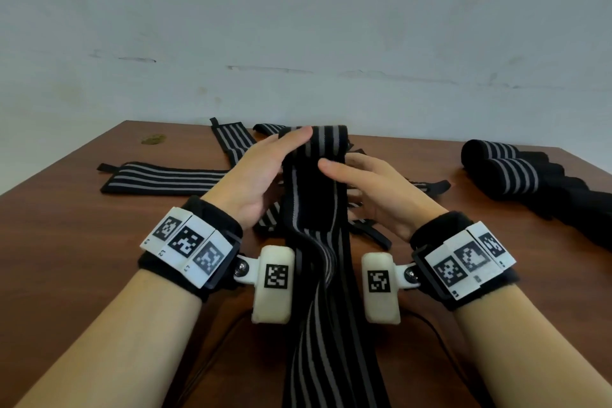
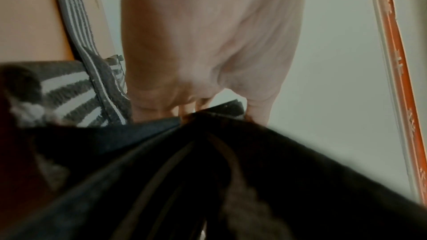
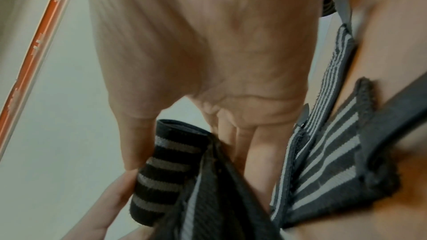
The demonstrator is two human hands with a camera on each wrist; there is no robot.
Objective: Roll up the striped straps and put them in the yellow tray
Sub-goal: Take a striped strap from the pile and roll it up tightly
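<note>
Hands meet over a brown wooden table (image 1: 82,242), where a person's left hand (image 1: 261,172) and right hand (image 1: 371,189) grip the rolled end of a black strap with grey stripes (image 1: 314,195). The roll sits raised between the two hands, at their fingertips, the left fingers laid over its top left edge and the right thumb pressing its near face while the right fingers curl behind. From the roll the rest of the strap runs down between the wrists and off the near edge of the table. The right wrist view shows the roll (image 3: 161,171) pinched between the right thumb and the fingers, a left fingertip touching its outer end. The left wrist view is mostly filled by dark strap fabric (image 2: 208,171), with the left hand (image 2: 208,43) curled down onto its far edge.

Flat unrolled straps (image 1: 159,177) lie on the table to the left and under the hands. Rolled straps (image 1: 510,169) lie in a row near the right edge, well apart from the hands. No yellow tray can be made out in any view.
</note>
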